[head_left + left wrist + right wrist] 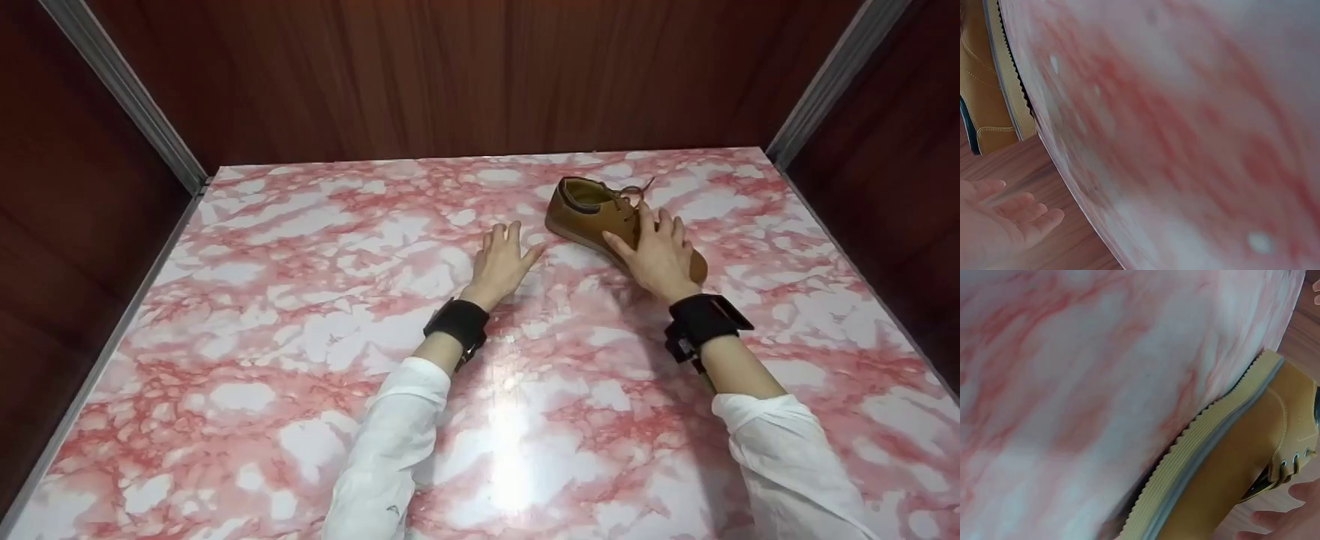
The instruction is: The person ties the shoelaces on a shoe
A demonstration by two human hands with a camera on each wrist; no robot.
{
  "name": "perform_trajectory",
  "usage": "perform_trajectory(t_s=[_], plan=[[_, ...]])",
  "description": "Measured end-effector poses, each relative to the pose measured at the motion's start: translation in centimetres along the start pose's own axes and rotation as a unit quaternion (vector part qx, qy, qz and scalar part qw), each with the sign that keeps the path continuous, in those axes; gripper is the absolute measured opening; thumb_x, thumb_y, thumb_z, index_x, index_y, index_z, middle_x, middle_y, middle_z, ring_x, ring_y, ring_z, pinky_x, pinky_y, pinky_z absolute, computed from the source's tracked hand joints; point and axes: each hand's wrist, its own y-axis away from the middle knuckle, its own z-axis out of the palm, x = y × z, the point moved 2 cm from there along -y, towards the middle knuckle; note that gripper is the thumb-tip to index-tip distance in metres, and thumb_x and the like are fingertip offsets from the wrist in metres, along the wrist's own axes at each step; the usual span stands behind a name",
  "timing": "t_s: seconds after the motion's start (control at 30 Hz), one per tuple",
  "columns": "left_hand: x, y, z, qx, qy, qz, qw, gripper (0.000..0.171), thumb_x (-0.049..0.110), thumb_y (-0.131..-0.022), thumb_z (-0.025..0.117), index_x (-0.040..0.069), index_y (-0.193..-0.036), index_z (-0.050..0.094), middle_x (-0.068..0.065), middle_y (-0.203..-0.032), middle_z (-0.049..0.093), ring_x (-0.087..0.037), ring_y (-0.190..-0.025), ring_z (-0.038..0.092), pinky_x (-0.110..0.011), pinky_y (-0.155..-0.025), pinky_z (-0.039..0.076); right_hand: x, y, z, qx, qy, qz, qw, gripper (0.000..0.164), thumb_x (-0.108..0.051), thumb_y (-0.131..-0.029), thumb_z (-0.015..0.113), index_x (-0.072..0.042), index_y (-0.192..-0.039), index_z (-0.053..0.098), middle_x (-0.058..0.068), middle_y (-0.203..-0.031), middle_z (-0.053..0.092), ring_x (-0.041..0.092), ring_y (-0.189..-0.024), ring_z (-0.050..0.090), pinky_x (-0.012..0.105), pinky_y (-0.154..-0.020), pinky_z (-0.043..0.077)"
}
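A brown lace-up shoe [592, 217] sits sole down on the red-and-white marbled surface, its toe angled to the lower right in the head view. Over its front part is my right hand [660, 259], fingers spread, hiding some of the laces and upper. The right wrist view shows the shoe's ribbed tan sole [1202, 433] along the surface, with the right-hand fingers [1275, 520] near the lace eyelets. My left hand [499, 262] is left of the shoe, apart from it, fingers extended and holding nothing. In the left wrist view, the heel end [994, 107] appears beyond that hand.
Dark wood panels [450, 75] enclose the marbled surface [300, 300] at the back and both sides, with grey metal strips [127, 90] at the corners. Each wrist wears a black strap [457, 322]. A bright light reflection lies between the forearms.
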Motion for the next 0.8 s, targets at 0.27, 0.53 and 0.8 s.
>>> perform_trajectory(t_s=[0.27, 0.53, 0.8], plan=[[1.2, -0.3, 0.5, 0.001, 0.015, 0.013, 0.9998, 0.063, 0.058, -0.064, 0.024, 0.014, -0.108, 0.030, -0.004, -0.097, 0.031, -0.020, -0.087, 0.030, -0.030, -0.060, 0.032, 1.1, 0.0, 0.3, -0.025, -0.003, 0.016, 1.000, 0.074, -0.061, -0.060, 0.023, -0.021, -0.117, -0.002, 0.019, -0.116, 0.003, 0.036, -0.100, -0.005, 0.054, -0.068, 0.005], [1.7, -0.5, 1.1, -0.023, 0.033, 0.001, 0.9992, 0.066, 0.060, -0.063, 0.020, 0.015, -0.109, 0.028, -0.005, -0.097, 0.031, -0.021, -0.086, 0.032, -0.031, -0.058, 0.033, 1.4, 0.1, 0.8, -0.027, 0.017, 0.006, 0.999, 0.077, -0.061, -0.060, 0.027, -0.019, -0.118, -0.003, 0.022, -0.112, 0.013, 0.039, -0.099, -0.001, 0.054, -0.067, 0.007], [2.1, -0.8, 1.2, -0.048, 0.066, -0.006, 0.9967, 0.066, 0.060, -0.062, 0.019, 0.014, -0.109, 0.027, -0.006, -0.096, 0.031, -0.021, -0.085, 0.033, -0.031, -0.058, 0.034, 1.5, -0.2, 0.5, -0.047, 0.030, 0.002, 0.998, 0.083, -0.059, -0.057, 0.035, -0.012, -0.118, 0.002, 0.022, -0.110, 0.017, 0.040, -0.096, 0.010, 0.054, -0.064, 0.011]])
